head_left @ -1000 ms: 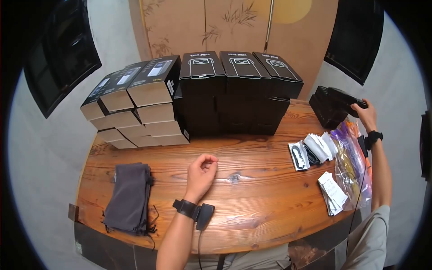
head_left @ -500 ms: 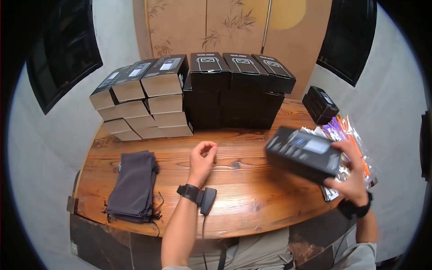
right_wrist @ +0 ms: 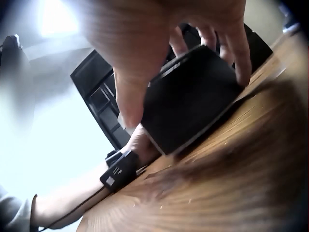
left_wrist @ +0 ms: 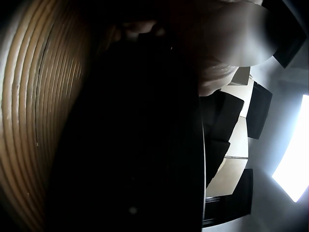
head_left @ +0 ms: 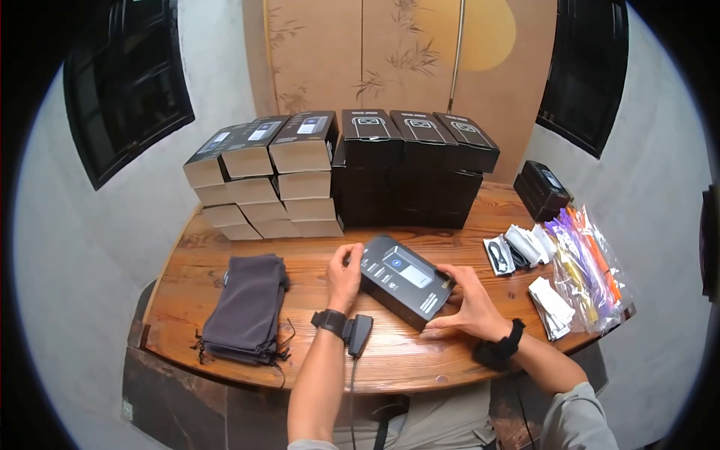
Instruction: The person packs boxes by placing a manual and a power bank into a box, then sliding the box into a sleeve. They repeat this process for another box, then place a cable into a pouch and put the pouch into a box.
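Box lies between both hands over middle of table, label face up. Right hand grips near-right end, thumb and fingers on opposite sides, presumably for firm control. Left hand meets far-left end, perhaps steadying; fingertips partly hidden, cannot tell if pinching. Underside contact unclear. Dark shape blocks most of left wrist view.

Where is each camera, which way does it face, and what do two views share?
Head: on the head, facing forward and down at the table; shows left hand, right hand, forearms.
Left wrist: on that wrist, facing stacked boxes beyond a dark shape; blurred skin shows.
Right wrist: on that wrist, facing the held box; shows right fingers, left forearm.
Head and right wrist share that box and both hands.
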Tool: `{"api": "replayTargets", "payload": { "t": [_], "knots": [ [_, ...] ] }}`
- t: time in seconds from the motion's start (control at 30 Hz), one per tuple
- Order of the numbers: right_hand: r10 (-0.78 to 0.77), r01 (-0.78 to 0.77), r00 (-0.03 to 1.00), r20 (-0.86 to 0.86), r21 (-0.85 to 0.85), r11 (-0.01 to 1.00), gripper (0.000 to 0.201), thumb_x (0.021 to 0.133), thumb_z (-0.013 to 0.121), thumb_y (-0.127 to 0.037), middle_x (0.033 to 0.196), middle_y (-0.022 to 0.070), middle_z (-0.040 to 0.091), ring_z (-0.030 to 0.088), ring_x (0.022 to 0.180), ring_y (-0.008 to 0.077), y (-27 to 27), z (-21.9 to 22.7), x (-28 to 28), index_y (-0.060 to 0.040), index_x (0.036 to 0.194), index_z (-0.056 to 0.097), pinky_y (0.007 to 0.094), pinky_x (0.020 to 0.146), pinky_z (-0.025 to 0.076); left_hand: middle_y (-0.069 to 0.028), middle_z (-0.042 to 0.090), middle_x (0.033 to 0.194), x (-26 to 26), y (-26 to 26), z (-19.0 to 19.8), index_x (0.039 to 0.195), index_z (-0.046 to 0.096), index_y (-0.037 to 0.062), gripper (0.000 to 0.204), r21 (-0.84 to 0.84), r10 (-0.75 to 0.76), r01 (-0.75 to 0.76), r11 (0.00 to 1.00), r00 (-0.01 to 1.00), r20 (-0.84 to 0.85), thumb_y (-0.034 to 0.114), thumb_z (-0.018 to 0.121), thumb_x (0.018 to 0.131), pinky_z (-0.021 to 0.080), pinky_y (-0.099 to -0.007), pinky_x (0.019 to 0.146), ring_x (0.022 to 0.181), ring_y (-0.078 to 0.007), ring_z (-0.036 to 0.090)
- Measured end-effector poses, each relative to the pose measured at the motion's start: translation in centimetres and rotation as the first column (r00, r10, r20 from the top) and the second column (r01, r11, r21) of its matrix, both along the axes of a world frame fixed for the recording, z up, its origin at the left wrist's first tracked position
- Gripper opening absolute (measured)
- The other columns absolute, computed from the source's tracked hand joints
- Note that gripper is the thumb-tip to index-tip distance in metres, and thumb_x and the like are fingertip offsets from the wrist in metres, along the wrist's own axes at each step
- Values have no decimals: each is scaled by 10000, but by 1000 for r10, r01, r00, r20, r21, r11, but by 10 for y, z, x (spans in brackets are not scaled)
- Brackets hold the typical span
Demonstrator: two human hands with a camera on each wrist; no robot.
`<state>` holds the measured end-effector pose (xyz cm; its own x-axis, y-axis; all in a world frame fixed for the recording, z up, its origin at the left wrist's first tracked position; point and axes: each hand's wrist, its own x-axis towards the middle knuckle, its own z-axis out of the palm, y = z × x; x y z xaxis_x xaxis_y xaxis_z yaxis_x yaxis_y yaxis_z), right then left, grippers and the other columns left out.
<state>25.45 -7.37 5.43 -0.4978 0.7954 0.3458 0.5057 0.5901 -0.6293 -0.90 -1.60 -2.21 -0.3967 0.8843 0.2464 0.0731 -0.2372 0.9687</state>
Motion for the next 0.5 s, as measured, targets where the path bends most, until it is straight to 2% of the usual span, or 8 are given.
{"api": "replayTargets", "payload": {
  "t": [0.03,0.13,0.23,0.27,0.37,0.5],
  "knots": [
    [53,-55,998,-44,-44,998,865,651,895,-240,1183,136,473,520,1092,223,9,-5,2,-33,1362,449,324,832,537,-14,658,892,-1,2,-2,991,679,3,263,6,30,-30,1000,1000,5,251,594,959,439,-214,745,814,-76,562],
    [112,-184,968,-224,-334,924,805,687,875,-177,1149,98,565,563,1019,149,34,-17,10,-28,1370,477,270,796,537,-17,653,900,-5,4,-4,1013,680,7,268,-11,46,-46,999,999,11,256,602,954,444,-218,739,816,-76,561],
    [129,-219,963,-237,-407,887,736,702,867,-155,1110,72,618,578,963,114,44,-25,9,-25,1341,526,242,791,527,-15,644,899,-3,3,-2,1032,678,8,265,-19,54,-54,998,998,-16,249,606,951,446,-220,744,819,-75,560],
    [125,-237,954,-272,-433,870,725,694,875,-165,1083,57,633,574,900,93,46,-27,8,-27,1326,548,213,762,506,-14,642,896,-3,2,-1,1036,679,8,268,-12,49,-49,999,999,5,252,608,950,444,-218,744,820,-74,558],
    [165,-253,962,-219,-479,841,761,709,852,-85,1179,81,619,596,962,77,60,-33,10,-16,1374,488,185,747,513,-7,635,882,-2,2,2,1038,680,12,268,3,46,-47,999,998,37,256,615,948,437,-214,733,810,-70,548],
    [165,-308,944,-287,-581,753,755,705,848,-60,1177,71,623,595,937,61,69,-40,11,-15,1371,497,179,739,501,-12,636,827,-4,3,1,973,677,18,242,3,105,-105,994,994,-15,252,642,923,433,-230,678,747,-76,536]
  ]
}}
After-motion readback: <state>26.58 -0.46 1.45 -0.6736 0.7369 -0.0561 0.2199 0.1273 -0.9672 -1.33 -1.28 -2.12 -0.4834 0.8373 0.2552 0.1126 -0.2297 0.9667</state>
